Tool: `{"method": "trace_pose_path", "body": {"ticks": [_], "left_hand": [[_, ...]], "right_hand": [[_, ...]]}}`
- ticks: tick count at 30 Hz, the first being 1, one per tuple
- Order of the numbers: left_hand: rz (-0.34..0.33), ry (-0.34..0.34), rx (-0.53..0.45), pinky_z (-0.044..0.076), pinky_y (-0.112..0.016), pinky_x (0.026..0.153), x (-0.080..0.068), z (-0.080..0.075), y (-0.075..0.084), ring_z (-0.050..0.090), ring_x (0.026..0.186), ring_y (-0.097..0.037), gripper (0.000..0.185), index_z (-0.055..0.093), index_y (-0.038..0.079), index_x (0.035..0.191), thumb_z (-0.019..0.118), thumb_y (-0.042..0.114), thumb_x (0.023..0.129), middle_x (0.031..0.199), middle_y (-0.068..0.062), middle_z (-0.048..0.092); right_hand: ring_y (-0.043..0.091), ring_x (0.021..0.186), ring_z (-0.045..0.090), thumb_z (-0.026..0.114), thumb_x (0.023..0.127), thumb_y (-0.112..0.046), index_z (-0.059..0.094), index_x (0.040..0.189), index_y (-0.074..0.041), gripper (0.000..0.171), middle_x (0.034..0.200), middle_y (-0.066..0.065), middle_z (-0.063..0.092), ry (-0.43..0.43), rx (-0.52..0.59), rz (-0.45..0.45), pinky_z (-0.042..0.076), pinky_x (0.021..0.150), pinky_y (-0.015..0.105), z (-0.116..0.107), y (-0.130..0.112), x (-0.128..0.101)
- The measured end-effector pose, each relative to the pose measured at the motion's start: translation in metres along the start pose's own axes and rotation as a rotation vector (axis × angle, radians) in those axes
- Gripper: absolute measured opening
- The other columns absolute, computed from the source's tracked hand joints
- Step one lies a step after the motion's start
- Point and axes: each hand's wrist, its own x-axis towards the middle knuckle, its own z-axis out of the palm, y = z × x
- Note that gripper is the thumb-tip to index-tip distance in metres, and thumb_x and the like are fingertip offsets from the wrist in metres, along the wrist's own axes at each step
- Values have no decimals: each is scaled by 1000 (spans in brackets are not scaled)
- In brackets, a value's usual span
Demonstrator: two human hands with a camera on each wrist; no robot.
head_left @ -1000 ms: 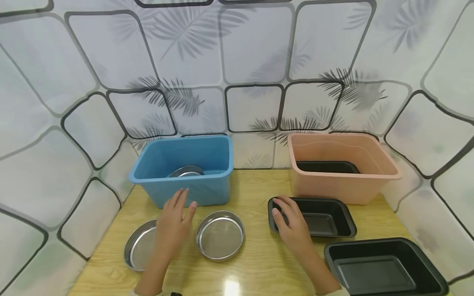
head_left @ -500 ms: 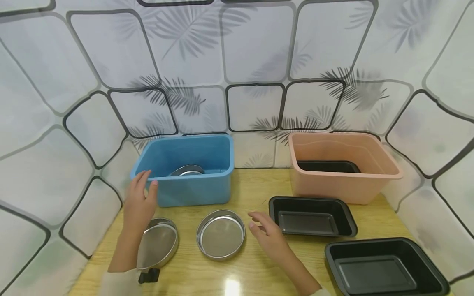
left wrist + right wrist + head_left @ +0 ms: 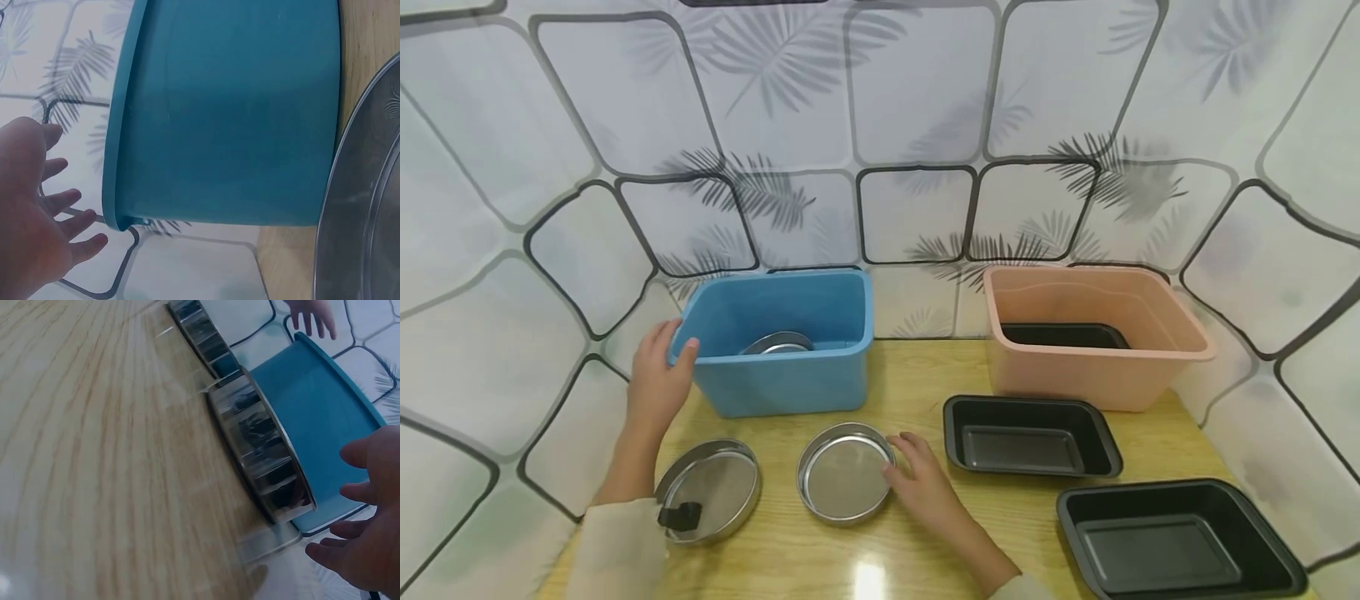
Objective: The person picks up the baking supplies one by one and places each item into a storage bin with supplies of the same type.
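Observation:
My left hand [image 3: 664,367] is at the left front corner of the blue bin [image 3: 790,379], fingers straight. In the left wrist view its spread fingers [image 3: 59,209] lie just off the blue bin's rim [image 3: 115,156]. My right hand [image 3: 917,475] lies on the table by the right rim of the middle steel pan [image 3: 845,473], fingers relaxed and holding nothing. In the right wrist view my right hand [image 3: 365,540] is close to that steel pan [image 3: 262,453], with a small gap. A second steel pan [image 3: 709,490] sits to the left, and a third steel pan [image 3: 777,342] rests inside the blue bin.
A pink bin [image 3: 1097,379] at the back right holds a black tray [image 3: 1063,335]. A small black tray [image 3: 1032,435] and a larger black tray [image 3: 1176,542] sit on the wooden table [image 3: 917,375]. Patterned curtain walls close in on three sides.
My left hand has moved from over the left steel pan up to the blue bin's left corner. My right hand has left the small black tray and moved left to the middle pan.

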Motion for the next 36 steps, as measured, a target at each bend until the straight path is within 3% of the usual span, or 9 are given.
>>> {"method": "trace_pose_path", "body": {"ticks": [3, 8, 12, 16, 20, 24, 36], "left_hand": [[-11, -21, 19, 23, -74, 112, 9, -2, -9, 26, 145, -54, 58, 36, 2, 154, 45, 34, 107, 158, -29, 31], [-30, -49, -30, 24, -70, 114, 22, -7, -26, 29, 141, -56, 56, 34, -3, 154, 44, 27, 107, 156, -34, 30], [-103, -150, -92, 22, -72, 115, 27, -10, -33, 25, 143, -59, 60, 24, -2, 158, 38, 30, 109, 160, -35, 21], [-167, -257, -140, 13, -71, 118, 29, -10, -41, 10, 149, -55, 62, 17, 2, 161, 33, 34, 110, 164, -32, 11], [-204, -329, -224, 21, -67, 119, 29, -10, -47, 9, 150, -53, 62, 14, 5, 162, 30, 36, 111, 166, -29, 3], [-218, -337, -295, 30, -61, 116, 32, -8, -49, 16, 149, -53, 62, 12, 5, 162, 29, 36, 111, 166, -28, 0], [-262, -352, -368, 27, -59, 119, 35, -1, -48, 10, 151, -49, 59, 6, 8, 163, 26, 27, 111, 166, -26, -5]], "right_hand": [[52, 141, 37, 61, 101, -27, 54, 145, -11, 47, 154, 23, 39, 11, -16, 19, 36, 109, 71, 5, 3, 1], [50, 140, 40, 61, 101, -24, 55, 143, -7, 46, 151, 25, 43, -11, 30, -9, 35, 112, 68, 11, 11, 3], [46, 139, 42, 61, 101, -22, 55, 142, -4, 45, 147, 24, 48, -26, 67, -37, 34, 114, 64, 15, 14, 3], [44, 140, 42, 59, 102, -23, 55, 143, -6, 45, 147, 21, 50, -54, 94, -32, 35, 116, 60, 19, 16, 2], [44, 140, 42, 59, 102, -24, 57, 144, -8, 45, 147, 21, 50, -62, 88, -16, 34, 116, 61, 23, 15, 1], [46, 140, 42, 59, 102, -23, 58, 142, -7, 44, 146, 23, 50, -52, 81, -29, 33, 115, 64, 23, 13, 1], [45, 139, 45, 60, 101, -21, 59, 140, -4, 43, 146, 24, 53, -7, 17, -19, 35, 116, 58, 22, 15, 3]]}}
